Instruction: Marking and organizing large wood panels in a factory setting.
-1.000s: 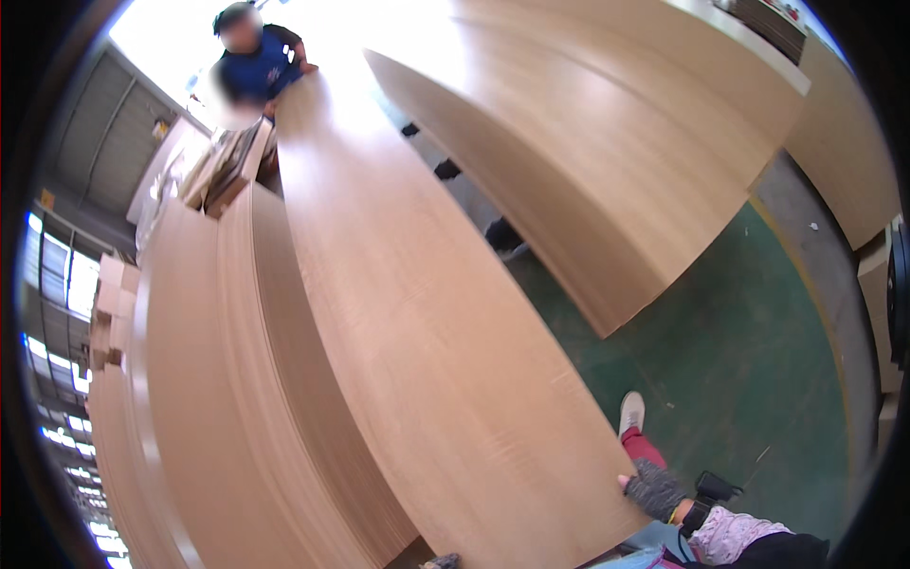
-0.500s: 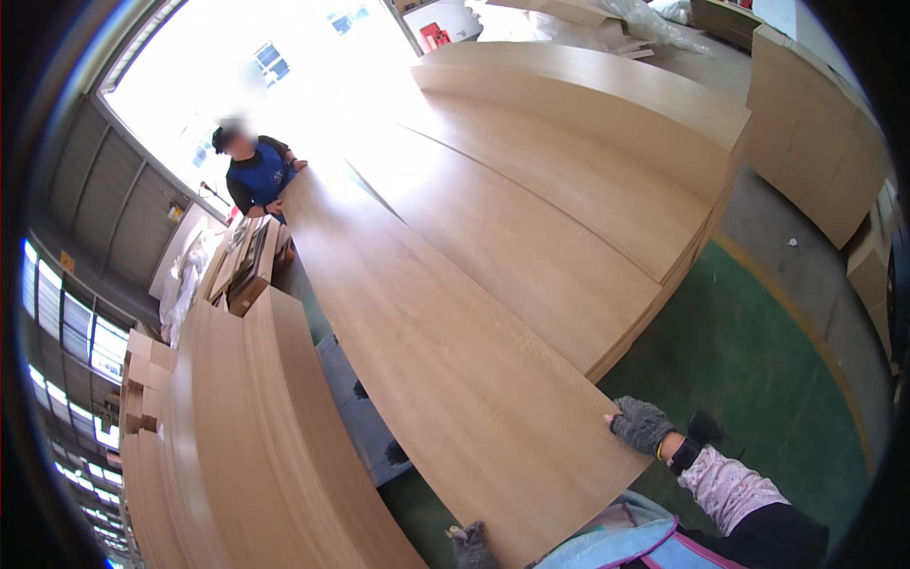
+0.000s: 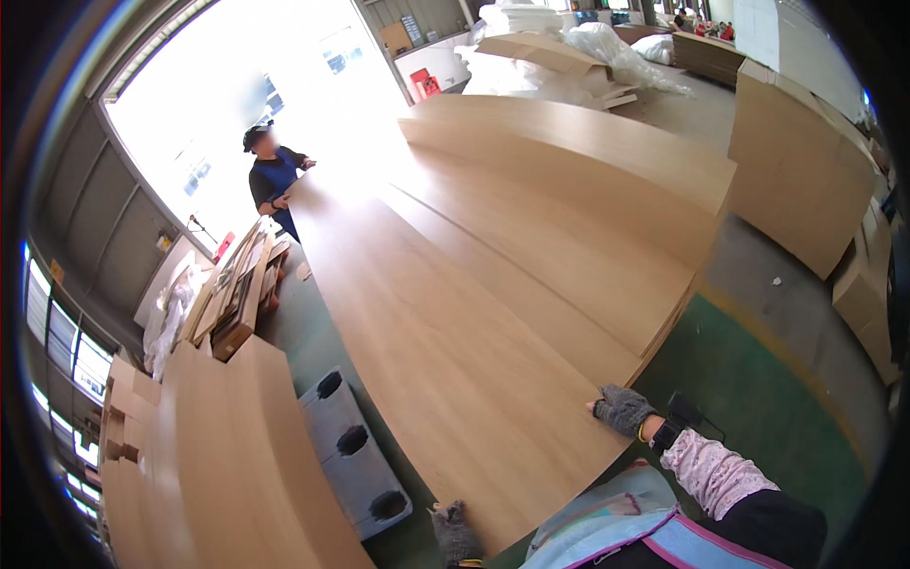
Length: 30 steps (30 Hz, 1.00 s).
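A long wood-grain board (image 3: 455,379) stretches from my body toward the bright doorway. My right hand (image 3: 623,411), in a grey fingerless glove, is closed on its right near corner. At the left near corner my left hand (image 3: 457,533), gloved the same way, grips the edge; part of it is cut off by the picture's lower rim. A co-worker (image 3: 275,175) in blue and black stands at the far end with both hands at the board. Just right of the board lies a stack of similar boards (image 3: 569,275), which it partly overlaps.
Left of the board stands a tall stack of panels (image 3: 223,455), with a grey plastic pallet (image 3: 353,450) on the floor beside it. Scrap boards (image 3: 242,294) are piled farther off. A higher board pile (image 3: 578,161) rises behind, and large cardboard sheets (image 3: 801,171) lean at the right.
The board has shifted to the right, over more of the neighbouring stack, and more of the grey pallet shows. Both my hands keep their hold. The co-worker has moved along with the far end.
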Each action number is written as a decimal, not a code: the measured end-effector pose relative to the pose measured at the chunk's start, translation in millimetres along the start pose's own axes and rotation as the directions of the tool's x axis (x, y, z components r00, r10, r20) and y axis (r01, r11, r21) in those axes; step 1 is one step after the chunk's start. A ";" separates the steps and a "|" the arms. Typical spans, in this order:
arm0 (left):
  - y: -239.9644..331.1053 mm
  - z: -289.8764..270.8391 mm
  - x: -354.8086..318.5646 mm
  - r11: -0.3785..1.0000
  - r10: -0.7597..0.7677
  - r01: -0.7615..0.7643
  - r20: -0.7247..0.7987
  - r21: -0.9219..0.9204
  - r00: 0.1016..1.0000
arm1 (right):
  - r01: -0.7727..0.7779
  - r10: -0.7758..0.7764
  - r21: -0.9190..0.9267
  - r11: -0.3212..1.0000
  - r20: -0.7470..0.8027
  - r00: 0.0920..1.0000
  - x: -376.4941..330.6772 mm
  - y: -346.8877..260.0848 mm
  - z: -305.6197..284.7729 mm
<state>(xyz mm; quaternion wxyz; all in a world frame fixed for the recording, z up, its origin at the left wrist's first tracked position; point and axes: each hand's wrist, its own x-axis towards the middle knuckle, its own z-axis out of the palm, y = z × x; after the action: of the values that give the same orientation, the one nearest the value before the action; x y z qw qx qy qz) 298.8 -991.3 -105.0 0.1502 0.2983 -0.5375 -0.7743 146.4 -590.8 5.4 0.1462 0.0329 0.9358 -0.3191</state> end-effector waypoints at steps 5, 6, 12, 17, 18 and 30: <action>6.6 120.1 -5.5 0.973 -0.049 0.061 0.060 -0.223 0.997 | 0.013 -0.013 -0.008 1.000 0.003 1.000 41.1 21.5 -94.2; 5.3 139.1 -4.7 0.980 -0.042 0.056 0.077 -0.192 0.996 | 0.012 -0.012 -0.008 1.000 -0.004 1.000 50.3 32.2 -108.6; -9.4 257.2 3.4 0.986 0.089 -0.051 0.245 -0.159 0.965 | 0.153 -0.153 -0.006 0.988 -0.104 0.983 126.1 100.8 -198.5; 16.3 401.9 -34.1 0.979 0.021 -0.068 0.237 0.192 0.971 | 0.181 -0.190 -0.073 0.981 -0.150 0.970 172.6 157.1 -305.8; 12.1 422.7 -35.3 0.977 0.014 -0.064 0.241 0.202 0.971 | 0.172 -0.180 -0.065 0.983 -0.149 0.972 183.0 169.0 -328.4; -26.3 657.4 -47.5 0.986 0.023 -0.094 0.437 0.141 0.899 | 0.119 -0.238 -0.312 0.943 -0.377 0.895 283.7 291.2 -484.6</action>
<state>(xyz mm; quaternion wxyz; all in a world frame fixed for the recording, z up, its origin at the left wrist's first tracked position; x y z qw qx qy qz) -71.8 -466.8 45.5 0.0261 0.1134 -0.6260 -0.7711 -201.9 -74.5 115.9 -0.0798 -0.0089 0.9802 -0.1810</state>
